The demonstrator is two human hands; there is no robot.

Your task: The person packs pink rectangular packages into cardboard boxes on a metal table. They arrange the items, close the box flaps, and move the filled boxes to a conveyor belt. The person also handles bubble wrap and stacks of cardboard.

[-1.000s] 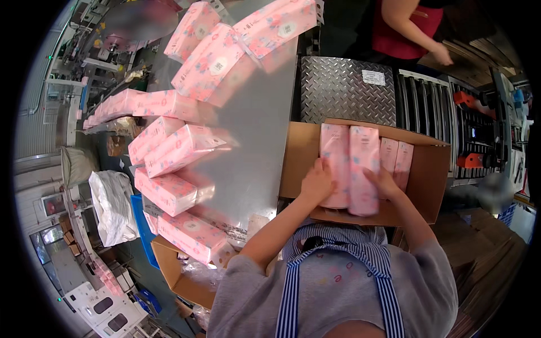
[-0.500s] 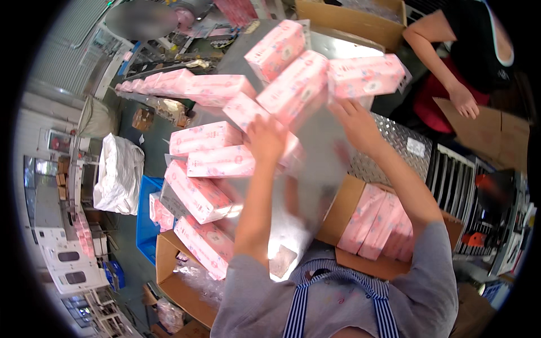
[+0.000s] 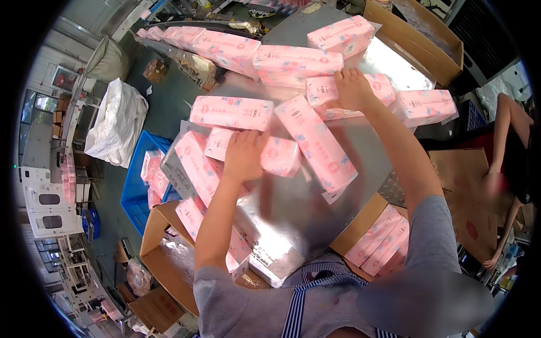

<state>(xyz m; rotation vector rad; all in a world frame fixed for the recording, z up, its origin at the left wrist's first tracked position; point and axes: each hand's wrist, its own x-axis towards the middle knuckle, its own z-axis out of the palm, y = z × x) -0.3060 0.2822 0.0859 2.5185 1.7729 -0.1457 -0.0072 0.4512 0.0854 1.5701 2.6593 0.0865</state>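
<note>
Pink flowered tissue packs lie scattered over a metal table. My left hand is closed over the middle of one tissue pack, its fingers curled over the far edge. Farther off to the right, my right hand grips another tissue pack from above, fingers across its top. Between the hands a loose tissue pack lies slantwise. Another tissue pack sits just beyond my left hand, and a tissue pack lies to the right of the one under my right hand.
A carton of upright packs stands at the near right; an opened carton with clear plastic is at the near left. Beside it is a blue crate. A row of packs runs off far left. A co-worker's arm shows at right.
The view has shifted. My right hand has come onto a pack at the far side, and my left hand has moved to a different pack. Several packs lie at new angles.
</note>
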